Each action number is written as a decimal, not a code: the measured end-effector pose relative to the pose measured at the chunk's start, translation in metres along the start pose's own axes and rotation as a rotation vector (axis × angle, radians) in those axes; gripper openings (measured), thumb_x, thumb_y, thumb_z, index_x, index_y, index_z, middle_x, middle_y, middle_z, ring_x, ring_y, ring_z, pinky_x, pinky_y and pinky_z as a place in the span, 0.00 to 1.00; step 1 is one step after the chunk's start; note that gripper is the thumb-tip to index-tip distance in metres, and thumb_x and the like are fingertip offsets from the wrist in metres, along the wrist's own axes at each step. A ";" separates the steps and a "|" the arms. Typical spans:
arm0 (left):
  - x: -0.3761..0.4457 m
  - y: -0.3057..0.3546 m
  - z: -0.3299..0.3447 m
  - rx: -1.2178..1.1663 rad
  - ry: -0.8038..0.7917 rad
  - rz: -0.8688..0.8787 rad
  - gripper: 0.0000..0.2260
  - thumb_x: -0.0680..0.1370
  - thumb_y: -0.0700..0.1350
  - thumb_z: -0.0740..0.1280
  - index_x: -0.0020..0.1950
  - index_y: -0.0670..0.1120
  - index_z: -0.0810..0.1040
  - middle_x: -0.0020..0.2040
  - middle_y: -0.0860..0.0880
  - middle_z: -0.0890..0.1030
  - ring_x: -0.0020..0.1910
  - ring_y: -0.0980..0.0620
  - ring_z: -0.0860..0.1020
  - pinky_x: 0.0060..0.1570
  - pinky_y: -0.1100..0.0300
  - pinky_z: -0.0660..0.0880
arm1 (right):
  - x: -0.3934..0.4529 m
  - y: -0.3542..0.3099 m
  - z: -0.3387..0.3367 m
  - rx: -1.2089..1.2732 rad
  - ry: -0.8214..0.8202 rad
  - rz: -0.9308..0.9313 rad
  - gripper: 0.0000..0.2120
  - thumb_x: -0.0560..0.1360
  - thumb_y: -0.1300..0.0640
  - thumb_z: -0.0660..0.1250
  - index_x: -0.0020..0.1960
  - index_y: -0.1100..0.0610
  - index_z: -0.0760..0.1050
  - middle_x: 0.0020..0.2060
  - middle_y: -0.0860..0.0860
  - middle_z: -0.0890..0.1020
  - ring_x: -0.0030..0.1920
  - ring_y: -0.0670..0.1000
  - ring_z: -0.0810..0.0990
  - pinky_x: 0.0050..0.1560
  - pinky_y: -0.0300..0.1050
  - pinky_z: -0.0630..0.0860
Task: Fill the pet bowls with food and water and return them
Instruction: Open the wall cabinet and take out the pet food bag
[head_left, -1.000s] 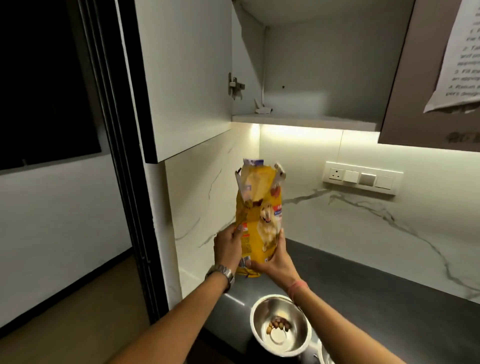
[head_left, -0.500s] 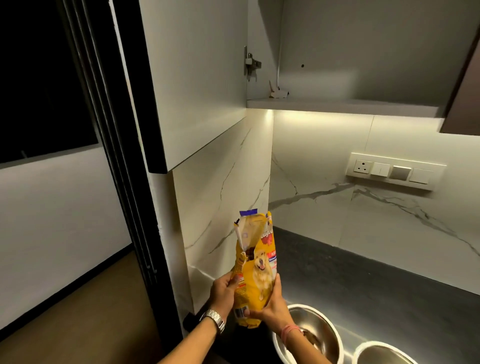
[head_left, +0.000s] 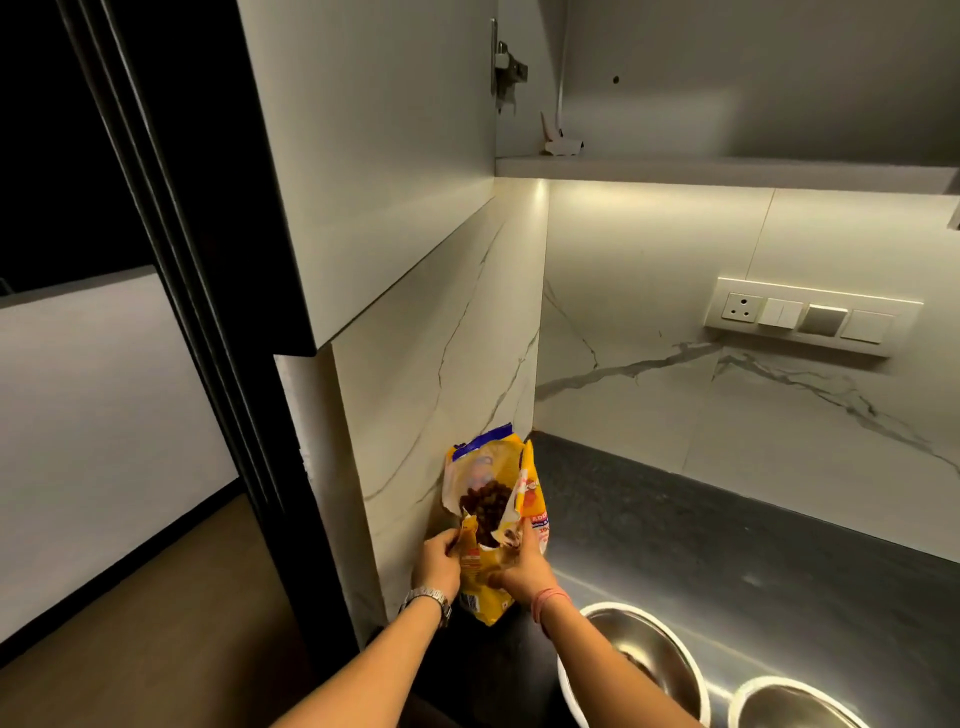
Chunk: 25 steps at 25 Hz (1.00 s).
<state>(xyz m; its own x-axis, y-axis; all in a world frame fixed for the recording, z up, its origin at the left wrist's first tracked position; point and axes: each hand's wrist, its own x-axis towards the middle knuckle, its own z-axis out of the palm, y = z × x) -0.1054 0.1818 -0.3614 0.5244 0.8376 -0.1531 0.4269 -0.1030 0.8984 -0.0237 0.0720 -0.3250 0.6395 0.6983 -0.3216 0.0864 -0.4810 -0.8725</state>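
**A:** While both hands hold the yellow food bag (head_left: 496, 525) against the marble side wall (head_left: 441, 405), how would you handle this step, judging from the head view?

**B:** The left hand (head_left: 436, 564) pinches the torn left edge of the bag's mouth; the right hand (head_left: 522, 569) is closed around its right side, fingers (head_left: 527, 540) pressing the front panel. The mouth gapes and dark kibble shows inside. I'd keep it upright, fold the torn top shut, and stand it at the counter's end so nothing spills.

**A:** Where are the bowls?

**B:** On the dark counter (head_left: 727, 545) at about five o'clock from the bag. The nearer steel bowl (head_left: 644, 654) is partly behind the right forearm, so I cannot tell its fill. A second bowl (head_left: 795, 704) sits just beside it at the frame's lower edge.

**A:** And compared with half a second ago?

**B:** The bag has come lower and its mouth has tipped toward the camera, so the kibble now shows. A second ago it was raised toward the open cupboard shelf (head_left: 727, 171) at twelve o'clock, with kibble visible in the bowl.
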 end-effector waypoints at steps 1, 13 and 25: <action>0.001 0.000 -0.001 0.044 0.014 0.008 0.09 0.80 0.44 0.62 0.50 0.53 0.81 0.51 0.47 0.84 0.46 0.48 0.80 0.43 0.58 0.76 | 0.000 0.000 -0.001 -0.001 -0.008 0.017 0.51 0.71 0.65 0.72 0.79 0.54 0.39 0.74 0.57 0.62 0.72 0.58 0.66 0.69 0.52 0.69; -0.064 0.075 -0.023 -0.008 0.348 0.507 0.28 0.77 0.31 0.62 0.75 0.46 0.62 0.66 0.44 0.76 0.60 0.46 0.79 0.50 0.60 0.78 | -0.036 -0.020 -0.047 -0.220 0.087 -0.168 0.35 0.70 0.61 0.71 0.73 0.56 0.60 0.67 0.57 0.71 0.65 0.58 0.74 0.64 0.52 0.75; -0.181 0.260 -0.105 -0.621 0.705 0.822 0.36 0.74 0.35 0.69 0.77 0.40 0.52 0.73 0.47 0.63 0.61 0.63 0.72 0.49 0.81 0.69 | -0.201 -0.187 -0.131 -0.910 0.646 -1.419 0.49 0.66 0.67 0.69 0.79 0.51 0.45 0.79 0.53 0.47 0.79 0.53 0.43 0.77 0.52 0.50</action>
<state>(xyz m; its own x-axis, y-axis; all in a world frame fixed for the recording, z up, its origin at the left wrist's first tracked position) -0.1672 0.0599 -0.0570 -0.1195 0.7700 0.6268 -0.3601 -0.6220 0.6954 -0.0687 -0.0480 -0.0489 -0.1407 0.6051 0.7836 0.9797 -0.0293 0.1985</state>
